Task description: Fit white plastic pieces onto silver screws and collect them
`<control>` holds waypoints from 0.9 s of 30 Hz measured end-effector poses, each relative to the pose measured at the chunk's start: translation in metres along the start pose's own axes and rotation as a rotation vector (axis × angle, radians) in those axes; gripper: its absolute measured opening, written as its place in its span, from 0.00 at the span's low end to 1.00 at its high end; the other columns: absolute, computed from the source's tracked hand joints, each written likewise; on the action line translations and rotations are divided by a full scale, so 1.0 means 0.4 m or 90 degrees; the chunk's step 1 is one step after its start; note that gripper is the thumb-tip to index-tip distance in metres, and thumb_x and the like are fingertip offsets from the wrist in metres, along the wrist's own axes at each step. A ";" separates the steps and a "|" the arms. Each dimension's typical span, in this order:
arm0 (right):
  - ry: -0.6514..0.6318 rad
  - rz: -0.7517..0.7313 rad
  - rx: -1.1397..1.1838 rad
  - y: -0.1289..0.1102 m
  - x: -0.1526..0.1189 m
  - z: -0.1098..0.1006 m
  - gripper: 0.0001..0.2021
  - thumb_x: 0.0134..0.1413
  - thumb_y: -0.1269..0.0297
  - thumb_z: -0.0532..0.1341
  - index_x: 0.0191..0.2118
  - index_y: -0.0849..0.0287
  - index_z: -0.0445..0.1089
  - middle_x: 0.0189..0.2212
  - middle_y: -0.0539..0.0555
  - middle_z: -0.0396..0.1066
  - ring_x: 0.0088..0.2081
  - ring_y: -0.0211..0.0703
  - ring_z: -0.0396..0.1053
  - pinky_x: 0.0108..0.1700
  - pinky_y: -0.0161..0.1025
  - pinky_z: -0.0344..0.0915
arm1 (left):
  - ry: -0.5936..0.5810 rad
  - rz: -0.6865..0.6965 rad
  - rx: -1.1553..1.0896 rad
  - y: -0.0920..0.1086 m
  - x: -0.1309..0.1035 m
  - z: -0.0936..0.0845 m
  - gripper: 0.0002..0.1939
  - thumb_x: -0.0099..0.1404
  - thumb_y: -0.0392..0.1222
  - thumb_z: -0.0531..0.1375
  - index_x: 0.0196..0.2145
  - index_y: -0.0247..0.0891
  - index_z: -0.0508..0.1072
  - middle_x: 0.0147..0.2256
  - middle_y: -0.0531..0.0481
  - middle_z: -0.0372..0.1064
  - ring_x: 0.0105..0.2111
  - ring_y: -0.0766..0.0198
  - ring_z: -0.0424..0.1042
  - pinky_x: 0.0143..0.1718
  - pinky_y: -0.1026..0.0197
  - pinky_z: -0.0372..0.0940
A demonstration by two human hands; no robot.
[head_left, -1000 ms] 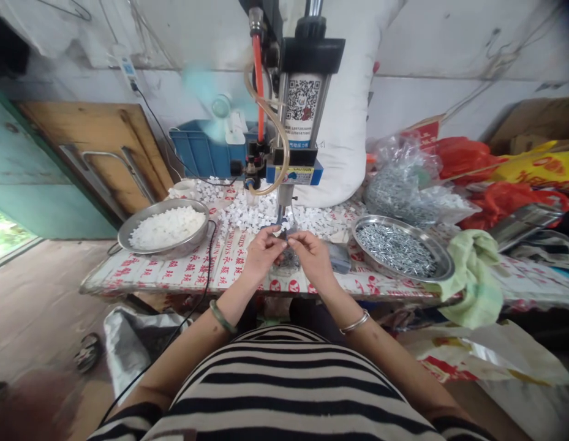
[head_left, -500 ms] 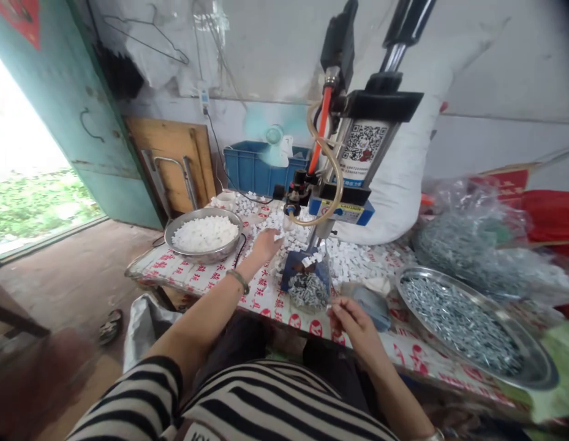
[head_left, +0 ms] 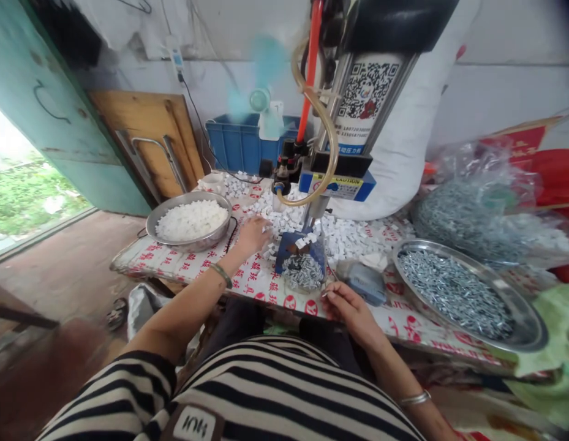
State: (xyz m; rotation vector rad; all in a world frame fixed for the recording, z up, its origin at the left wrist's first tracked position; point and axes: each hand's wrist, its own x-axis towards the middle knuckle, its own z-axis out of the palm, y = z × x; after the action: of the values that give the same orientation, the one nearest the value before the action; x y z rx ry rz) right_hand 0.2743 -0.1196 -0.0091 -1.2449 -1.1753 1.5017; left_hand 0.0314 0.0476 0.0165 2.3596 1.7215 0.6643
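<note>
My left hand is at the near left edge of a pile of small white plastic pieces. Its fingers are curled together, and whatever lies between them is hidden among the white bits. At the table's front edge, my right hand pinches a small metal pin between thumb and fingertips. Between the hands stands the blue base of a press, with a few white pieces on it. A heap of metal pins lies just in front of that base.
A metal bowl of white pieces stands on the left, and a steel tray of metal pins on the right. A grey-blue block lies beside my right hand. Behind are a blue crate, a fan and a bag of pins.
My view has tilted down and come closer to the table. My left hand has drawn back slightly from the white pile. The right hand keeps its pinch near the heap of pins.
</note>
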 end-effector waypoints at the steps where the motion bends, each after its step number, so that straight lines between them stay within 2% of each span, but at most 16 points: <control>1: 0.000 -0.003 -0.001 0.000 0.001 0.000 0.14 0.49 0.51 0.59 0.32 0.57 0.62 0.23 0.46 0.65 0.23 0.32 0.61 0.25 0.31 0.59 | -0.042 0.026 0.026 0.006 -0.013 -0.008 0.12 0.59 0.41 0.54 0.39 0.39 0.73 0.42 0.45 0.70 0.44 0.58 0.67 0.48 0.58 0.59; 4: 0.010 -0.017 -0.011 -0.001 0.002 0.004 0.14 0.48 0.51 0.59 0.32 0.58 0.62 0.23 0.46 0.65 0.22 0.32 0.61 0.25 0.31 0.60 | -0.162 0.055 0.113 0.033 -0.028 -0.016 0.10 0.58 0.39 0.54 0.34 0.37 0.74 0.35 0.43 0.72 0.40 0.55 0.70 0.41 0.57 0.62; 6: 0.019 -0.024 -0.019 -0.001 0.002 0.007 0.15 0.48 0.51 0.60 0.33 0.58 0.62 0.23 0.47 0.65 0.22 0.32 0.61 0.25 0.31 0.60 | -0.193 0.055 0.139 0.053 -0.021 -0.010 0.11 0.59 0.38 0.53 0.34 0.35 0.74 0.35 0.40 0.72 0.40 0.54 0.70 0.39 0.58 0.62; 11: 0.040 -0.042 -0.049 0.004 -0.003 0.018 0.16 0.46 0.50 0.60 0.32 0.58 0.62 0.23 0.47 0.65 0.23 0.32 0.62 0.25 0.31 0.62 | -0.215 0.045 0.136 0.065 0.003 -0.003 0.11 0.58 0.33 0.52 0.33 0.31 0.74 0.35 0.38 0.73 0.38 0.56 0.71 0.38 0.60 0.63; 15: 0.096 -0.057 -0.039 -0.008 -0.010 0.039 0.17 0.44 0.49 0.61 0.31 0.58 0.62 0.24 0.48 0.66 0.24 0.33 0.63 0.24 0.32 0.62 | -0.183 0.027 0.120 0.049 -0.019 -0.031 0.12 0.58 0.34 0.51 0.34 0.32 0.74 0.36 0.40 0.73 0.39 0.58 0.71 0.40 0.61 0.62; 17: 0.134 -0.082 -0.016 -0.031 -0.008 0.061 0.16 0.44 0.50 0.61 0.32 0.57 0.61 0.26 0.48 0.66 0.25 0.34 0.64 0.24 0.32 0.63 | -0.125 0.027 0.036 0.057 -0.049 -0.052 0.14 0.59 0.34 0.50 0.36 0.34 0.74 0.36 0.43 0.73 0.38 0.60 0.71 0.40 0.62 0.62; 20: 0.149 -0.154 -0.055 -0.081 0.013 0.106 0.13 0.48 0.52 0.57 0.33 0.56 0.61 0.26 0.49 0.66 0.26 0.36 0.64 0.24 0.33 0.64 | -0.054 0.033 -0.181 0.102 -0.110 -0.078 0.14 0.58 0.35 0.50 0.36 0.35 0.74 0.31 0.49 0.74 0.33 0.65 0.70 0.36 0.65 0.62; 24: 0.186 -0.267 -0.253 -0.128 0.060 0.160 0.08 0.52 0.58 0.53 0.34 0.57 0.62 0.25 0.48 0.65 0.24 0.35 0.63 0.26 0.33 0.61 | -0.080 0.048 -0.395 0.168 -0.176 -0.088 0.13 0.58 0.38 0.51 0.34 0.36 0.75 0.26 0.53 0.71 0.26 0.68 0.68 0.30 0.67 0.62; 27: 0.245 -0.325 -0.395 -0.136 0.075 0.179 0.07 0.53 0.63 0.51 0.34 0.57 0.63 0.24 0.48 0.65 0.24 0.35 0.62 0.27 0.33 0.58 | -0.122 0.044 -0.539 0.179 -0.196 -0.080 0.13 0.57 0.40 0.54 0.37 0.35 0.74 0.27 0.53 0.71 0.25 0.69 0.67 0.29 0.67 0.61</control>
State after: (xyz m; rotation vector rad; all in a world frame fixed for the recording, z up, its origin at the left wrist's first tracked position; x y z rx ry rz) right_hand 0.2010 -0.0897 0.0428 -1.3989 -1.5908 0.5012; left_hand 0.0606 -0.0536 0.0507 1.7981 0.9854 0.9091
